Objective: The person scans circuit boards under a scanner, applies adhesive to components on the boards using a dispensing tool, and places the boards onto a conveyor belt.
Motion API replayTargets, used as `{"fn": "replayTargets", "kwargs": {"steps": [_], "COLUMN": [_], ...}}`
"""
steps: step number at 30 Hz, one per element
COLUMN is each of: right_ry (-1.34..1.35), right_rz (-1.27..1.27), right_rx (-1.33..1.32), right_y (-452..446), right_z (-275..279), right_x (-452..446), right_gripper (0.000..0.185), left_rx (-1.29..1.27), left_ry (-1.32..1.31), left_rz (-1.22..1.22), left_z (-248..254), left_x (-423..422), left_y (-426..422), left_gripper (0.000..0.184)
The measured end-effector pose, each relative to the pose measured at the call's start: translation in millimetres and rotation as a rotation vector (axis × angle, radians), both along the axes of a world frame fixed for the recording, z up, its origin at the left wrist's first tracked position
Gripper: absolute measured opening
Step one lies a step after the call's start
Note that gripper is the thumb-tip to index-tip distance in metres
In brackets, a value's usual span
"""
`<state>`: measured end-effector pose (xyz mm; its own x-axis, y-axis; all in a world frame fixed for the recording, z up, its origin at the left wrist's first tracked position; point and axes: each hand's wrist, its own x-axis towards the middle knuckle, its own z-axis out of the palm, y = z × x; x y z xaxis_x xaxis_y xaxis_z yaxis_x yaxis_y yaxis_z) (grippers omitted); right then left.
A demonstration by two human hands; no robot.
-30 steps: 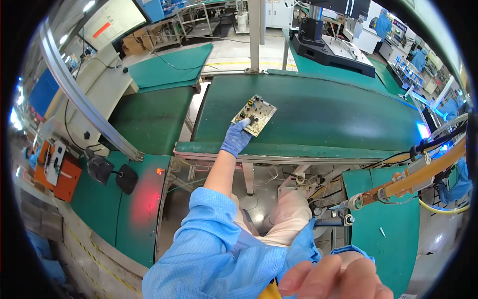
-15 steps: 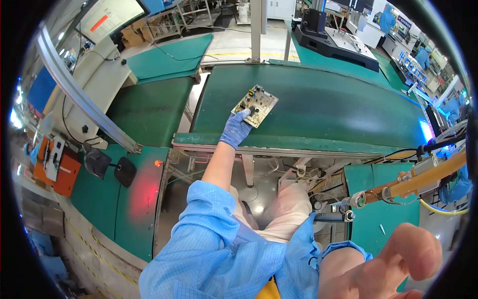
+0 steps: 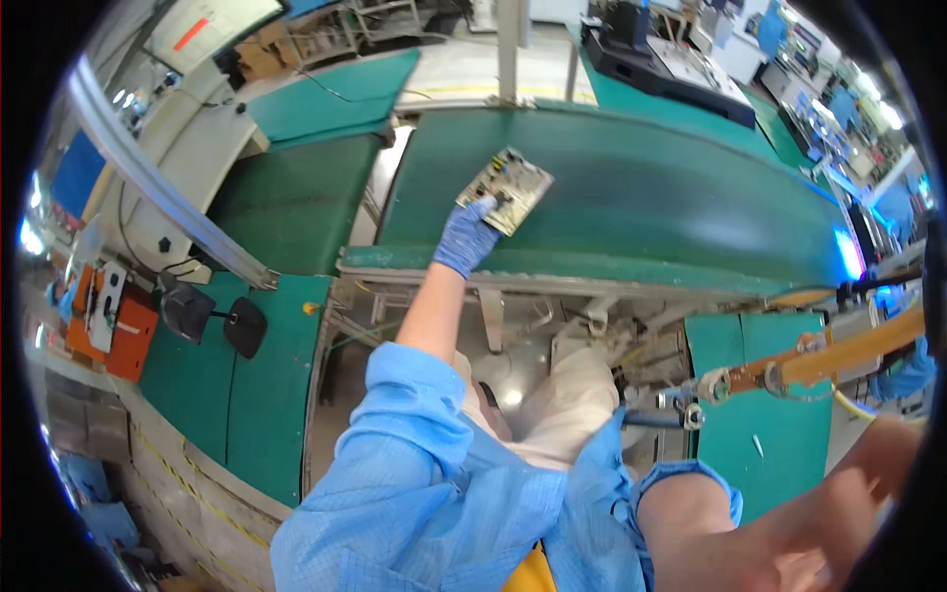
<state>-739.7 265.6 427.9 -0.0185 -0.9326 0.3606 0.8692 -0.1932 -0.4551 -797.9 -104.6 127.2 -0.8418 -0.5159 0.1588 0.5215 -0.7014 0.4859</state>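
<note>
My left hand (image 3: 467, 237), in a blue-purple glove, is closed on the near left edge of a circuit board (image 3: 520, 187). The board carries several small parts on its upper face and is over the dark green conveyor belt (image 3: 671, 187); whether it touches the belt I cannot tell. Low at the right edge is my bare right hand (image 3: 838, 513), close to the camera and smeared by motion. Its fingers do not show clearly, and I see nothing in them.
A black scanner-like device (image 3: 212, 318) stands on the green left table, beside an orange box (image 3: 133, 338). An orange-brown jointed arm (image 3: 789, 370) reaches in from the right above another green surface. A metal post (image 3: 507, 54) rises behind the belt, with a monitor (image 3: 212, 32) at upper left.
My right hand has moved right and outward, toward the picture's edge. The left hand still grips the circuit board, hardly shifted. The red glow on the left table has gone out.
</note>
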Motion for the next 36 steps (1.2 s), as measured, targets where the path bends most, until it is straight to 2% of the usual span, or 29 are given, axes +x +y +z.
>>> {"fn": "replayTargets", "kwargs": {"steps": [8, 16, 21, 36], "right_ry": [0.077, 0.183, -0.032, -0.020], "right_rz": [-0.392, -0.554, -0.030, -0.536], "right_rx": [-0.078, -0.319, 0.076, 0.194], "right_y": [3.0, -21.0, -5.2, -7.0], "right_z": [-13.3, -5.3, 29.8, 36.3], "right_x": [12.5, 7.5, 8.0, 36.6], "right_gripper": [0.030, 0.032, 0.033, 0.020], "left_rx": [0.055, 0.027, 0.031, 0.000], "left_ry": [-0.089, -0.070, -0.065, -0.054], "left_rz": [0.016, 0.018, 0.019, 0.014], "left_z": [-3.0, -7.1, -7.5, -6.8], "left_x": [1.3, 0.3, 0.2, -1.3], "left_y": [1.1, -4.1, -3.0, -4.0], "left_gripper": [0.045, 0.046, 0.046, 0.050]}}
